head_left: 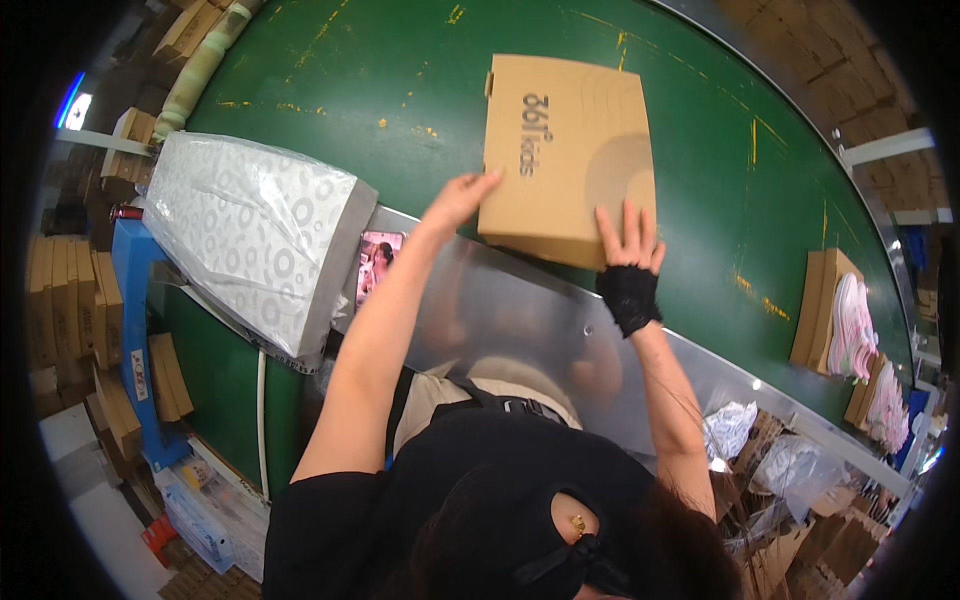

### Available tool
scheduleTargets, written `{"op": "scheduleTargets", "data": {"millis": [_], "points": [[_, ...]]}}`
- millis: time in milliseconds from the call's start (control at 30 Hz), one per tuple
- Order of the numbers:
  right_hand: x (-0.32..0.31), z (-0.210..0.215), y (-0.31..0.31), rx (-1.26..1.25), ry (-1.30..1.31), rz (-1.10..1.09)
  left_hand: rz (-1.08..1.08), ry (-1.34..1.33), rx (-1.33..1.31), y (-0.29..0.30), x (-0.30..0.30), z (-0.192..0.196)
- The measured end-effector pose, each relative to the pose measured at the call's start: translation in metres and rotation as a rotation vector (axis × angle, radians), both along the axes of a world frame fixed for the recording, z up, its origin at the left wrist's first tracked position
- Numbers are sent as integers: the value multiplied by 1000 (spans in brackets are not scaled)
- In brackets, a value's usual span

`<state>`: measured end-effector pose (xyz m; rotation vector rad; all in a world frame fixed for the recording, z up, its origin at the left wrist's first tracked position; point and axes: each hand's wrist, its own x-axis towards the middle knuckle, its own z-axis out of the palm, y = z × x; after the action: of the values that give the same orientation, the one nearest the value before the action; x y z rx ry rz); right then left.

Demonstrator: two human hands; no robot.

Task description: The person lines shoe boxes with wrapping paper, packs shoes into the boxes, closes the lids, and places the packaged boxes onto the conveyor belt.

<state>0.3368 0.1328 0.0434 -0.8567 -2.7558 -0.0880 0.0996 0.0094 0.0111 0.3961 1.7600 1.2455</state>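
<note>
A brown cardboard shoebox (570, 150) with its lid down lies on the green work surface in front of me, slightly turned. My left hand (463, 203) is at the box's left edge, its fingers curled and their tips against the cardboard. Across the near right corner of the lid lies my right hand (630, 245), fingers spread and flat. A black fingerless wrist cover (630, 298) wraps that hand's palm and wrist. What the box contains is hidden.
Left of my arm are a phone (379, 262) with a lit screen and a plastic-wrapped patterned stack (265, 230). A metal strip (500, 300) edges the green surface. Pink shoes (851, 325) rest by an open box at right. Crumpled paper (730, 430) fills a bin below.
</note>
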Motion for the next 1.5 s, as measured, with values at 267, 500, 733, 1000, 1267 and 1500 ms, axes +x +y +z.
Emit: {"op": "scheduleTargets", "data": {"millis": [267, 500, 733, 1000, 1267, 1500], "points": [[-15, 120, 17, -51, 353, 140, 172, -661, 293, -12, 21, 109], [36, 63, -4, -223, 504, 123, 559, -397, 751, -144, 25, 138], [108, -62, -49, -497, -94, -224, 1170, -167, 914, -324, 66, 166], [110, -90, -69, -203, -25, -150, 1410, 16, 670, -342, 73, 110], [124, -91, -90, -253, -22, -141, -366, 1173, -117, -136, 169, 4], [191, -59, -105, -125, -101, -257, -471, 1338, -216, -111, 171, -31]]}}
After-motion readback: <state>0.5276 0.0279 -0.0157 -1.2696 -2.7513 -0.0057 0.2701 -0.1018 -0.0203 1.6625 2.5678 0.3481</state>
